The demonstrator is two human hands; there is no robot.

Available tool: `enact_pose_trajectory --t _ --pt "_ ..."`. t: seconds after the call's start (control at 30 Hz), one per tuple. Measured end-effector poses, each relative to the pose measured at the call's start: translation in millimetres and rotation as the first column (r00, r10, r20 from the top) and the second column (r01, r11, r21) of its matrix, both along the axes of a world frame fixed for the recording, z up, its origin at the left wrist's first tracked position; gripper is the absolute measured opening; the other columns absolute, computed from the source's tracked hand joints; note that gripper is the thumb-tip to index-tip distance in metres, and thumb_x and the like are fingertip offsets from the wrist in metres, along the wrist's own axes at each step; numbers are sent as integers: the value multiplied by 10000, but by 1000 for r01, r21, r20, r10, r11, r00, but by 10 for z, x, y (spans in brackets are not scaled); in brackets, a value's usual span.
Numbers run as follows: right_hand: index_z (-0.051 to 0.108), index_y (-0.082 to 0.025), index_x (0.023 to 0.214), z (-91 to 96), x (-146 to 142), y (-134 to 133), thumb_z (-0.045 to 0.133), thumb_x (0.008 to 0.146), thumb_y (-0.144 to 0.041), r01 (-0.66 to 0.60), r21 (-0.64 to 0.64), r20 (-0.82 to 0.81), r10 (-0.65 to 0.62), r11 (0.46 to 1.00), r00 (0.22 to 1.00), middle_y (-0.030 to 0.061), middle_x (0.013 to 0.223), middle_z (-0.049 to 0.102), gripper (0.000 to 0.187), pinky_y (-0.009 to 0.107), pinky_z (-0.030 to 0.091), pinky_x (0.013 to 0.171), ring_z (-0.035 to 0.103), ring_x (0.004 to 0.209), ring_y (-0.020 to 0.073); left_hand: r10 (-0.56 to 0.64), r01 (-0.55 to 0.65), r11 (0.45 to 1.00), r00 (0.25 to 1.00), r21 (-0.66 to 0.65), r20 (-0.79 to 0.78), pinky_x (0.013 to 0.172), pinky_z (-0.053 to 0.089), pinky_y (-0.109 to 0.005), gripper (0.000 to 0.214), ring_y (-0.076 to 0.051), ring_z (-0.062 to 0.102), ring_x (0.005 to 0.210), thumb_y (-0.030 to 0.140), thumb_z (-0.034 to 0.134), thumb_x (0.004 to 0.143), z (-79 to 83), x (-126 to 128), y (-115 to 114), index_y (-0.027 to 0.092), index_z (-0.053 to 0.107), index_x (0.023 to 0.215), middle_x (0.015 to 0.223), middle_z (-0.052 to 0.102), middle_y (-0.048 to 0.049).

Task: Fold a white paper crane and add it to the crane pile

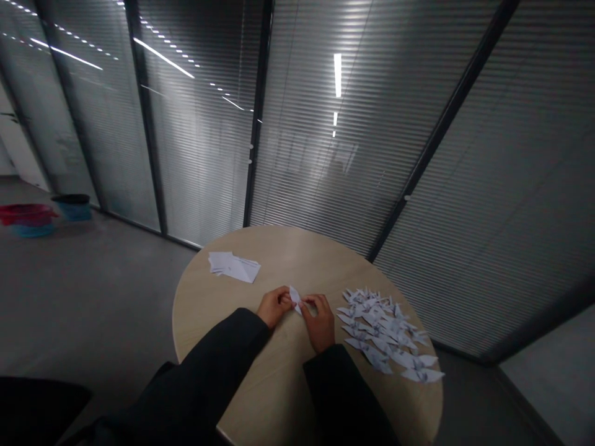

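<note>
My left hand [275, 306] and my right hand [320, 322] meet over the middle of a round wooden table [279, 384]. Both pinch a small folded white paper piece [294, 297] held between their fingertips, just above the tabletop. Both arms are in dark sleeves. To the right of my right hand lies a spread of several folded white paper shapes [385, 334]. A small stack of flat white paper sheets [233, 266] rests at the far left of the table, out of reach of my left hand's fingers.
Glass walls with closed blinds [325, 155] stand behind the table. Coloured bins [32, 218] sit on the grey floor at the far left. A dark object [37, 409] fills the bottom left corner.
</note>
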State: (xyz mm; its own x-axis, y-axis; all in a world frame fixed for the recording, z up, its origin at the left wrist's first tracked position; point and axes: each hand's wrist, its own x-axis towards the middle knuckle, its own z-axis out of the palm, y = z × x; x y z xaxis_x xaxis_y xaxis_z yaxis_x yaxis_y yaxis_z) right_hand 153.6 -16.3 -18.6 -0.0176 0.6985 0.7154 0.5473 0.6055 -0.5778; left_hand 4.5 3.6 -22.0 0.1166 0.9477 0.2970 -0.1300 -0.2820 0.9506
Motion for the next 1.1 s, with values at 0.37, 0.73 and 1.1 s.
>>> enact_pose_trajectory --t 0.37,0.73,1.1 --pt "578 -209 765 -39 -23 15 557 838 -245 24 -14 75 -23 1000 997 28 786 586 84 306 463 720 571 759 182 42 -39 999 994 30 -103 643 462 -226 164 -129 607 651 158 677 633 44 -8 -37 135 657 794 701 672 -12" --pt "479 -215 736 -13 -81 -48 465 865 -173 165 164 335 -212 973 918 15 725 529 136 284 400 660 514 688 174 134 -105 987 954 120 -268 670 465 -211 146 -130 618 688 123 590 691 82 37 -126 133 664 817 721 674 -17" --pt "522 -210 783 -17 -93 -52 413 926 -215 205 231 463 -293 951 837 59 765 546 180 306 395 643 518 702 201 43 -39 999 993 34 -108 784 503 -258 201 -173 671 823 162 580 728 63 78 -115 152 672 907 858 727 -43"
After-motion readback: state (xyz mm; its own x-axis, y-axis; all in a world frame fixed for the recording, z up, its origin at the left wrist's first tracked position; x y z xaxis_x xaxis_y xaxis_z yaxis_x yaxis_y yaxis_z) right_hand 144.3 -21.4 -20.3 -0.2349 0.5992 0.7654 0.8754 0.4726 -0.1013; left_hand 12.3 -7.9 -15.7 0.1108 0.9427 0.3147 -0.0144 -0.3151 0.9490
